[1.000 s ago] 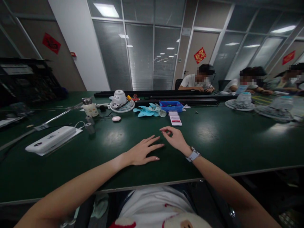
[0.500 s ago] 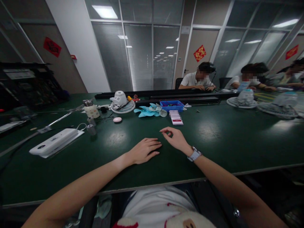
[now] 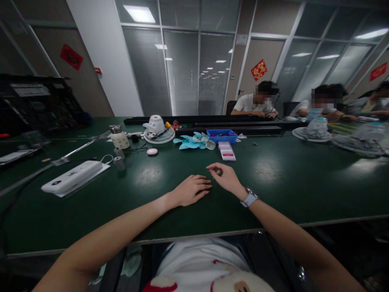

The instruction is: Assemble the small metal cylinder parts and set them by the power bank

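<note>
My left hand (image 3: 193, 190) lies palm down on the dark green table (image 3: 158, 219), its fingers stretched out and nothing in it. Just to its right, my right hand (image 3: 226, 177) rests on its outer edge, with a wristwatch (image 3: 249, 198) on the wrist. Its fingers are loosely bent, a gap shows between thumb and forefinger, and I see nothing held. The two hands are close but apart. Nearest beyond the right hand is a small white box with a red band (image 3: 227, 154). Light blue fan blades (image 3: 191, 141) lie farther back, beside a blue tray (image 3: 221, 136) of small parts.
On the left are a white power strip-like device (image 3: 74, 177), metal cylinders (image 3: 119, 163), a patterned bottle (image 3: 119, 139) and a pink oval object (image 3: 152, 151). A white fan part (image 3: 158, 132) stands behind. Black bars (image 3: 237, 130) cross the back. Several people sit opposite, at right.
My left hand has slid slightly right, nearer my right hand, which stays about where it was. The camera view has shifted a little, and the table's objects appear unmoved.
</note>
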### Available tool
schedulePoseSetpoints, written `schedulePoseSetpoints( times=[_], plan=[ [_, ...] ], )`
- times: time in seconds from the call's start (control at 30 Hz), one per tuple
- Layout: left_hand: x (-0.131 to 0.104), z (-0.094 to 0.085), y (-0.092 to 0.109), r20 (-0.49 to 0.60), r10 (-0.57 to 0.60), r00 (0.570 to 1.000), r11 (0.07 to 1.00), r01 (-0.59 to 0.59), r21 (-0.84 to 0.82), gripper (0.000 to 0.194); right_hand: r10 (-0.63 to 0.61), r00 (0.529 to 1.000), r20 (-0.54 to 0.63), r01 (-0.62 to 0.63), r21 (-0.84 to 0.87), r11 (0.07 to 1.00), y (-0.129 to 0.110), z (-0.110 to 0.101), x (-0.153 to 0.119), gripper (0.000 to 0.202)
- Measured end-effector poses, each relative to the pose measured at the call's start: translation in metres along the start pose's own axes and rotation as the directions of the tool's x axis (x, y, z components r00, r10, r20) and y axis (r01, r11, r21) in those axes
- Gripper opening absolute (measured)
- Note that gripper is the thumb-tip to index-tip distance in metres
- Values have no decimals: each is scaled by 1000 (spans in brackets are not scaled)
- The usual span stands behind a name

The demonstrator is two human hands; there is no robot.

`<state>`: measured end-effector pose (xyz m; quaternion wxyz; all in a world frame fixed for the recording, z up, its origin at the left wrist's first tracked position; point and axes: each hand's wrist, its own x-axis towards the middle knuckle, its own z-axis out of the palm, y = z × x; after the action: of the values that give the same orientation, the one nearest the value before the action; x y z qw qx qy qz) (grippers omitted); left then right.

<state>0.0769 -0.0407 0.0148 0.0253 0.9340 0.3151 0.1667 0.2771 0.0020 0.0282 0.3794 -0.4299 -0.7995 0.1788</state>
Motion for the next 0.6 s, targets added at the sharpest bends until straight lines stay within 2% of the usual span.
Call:
schedulePoseSetpoints(
  times=[0.1,0.27,0.43,0.6],
  plan=[
    [2,0,1,-49,-9,999,1000,10,5,41,3,1000,11,-3,14,1000,-1,0,0,23],
    [6,3,0,38,20,999,1000,-19,-20,41,8,1000,11,-8,17,1000,-1,1,0,22],
    [6,7,-2,5,48,999,998,-48,-35,37,0,1000,3,0,23,1000,-1,1,0,22],
    [-4,3,-1,4,44,999,990,-44,134,36,-7,1000,-5,8,27,1000,-3,-3,-1,22]
  ],
)
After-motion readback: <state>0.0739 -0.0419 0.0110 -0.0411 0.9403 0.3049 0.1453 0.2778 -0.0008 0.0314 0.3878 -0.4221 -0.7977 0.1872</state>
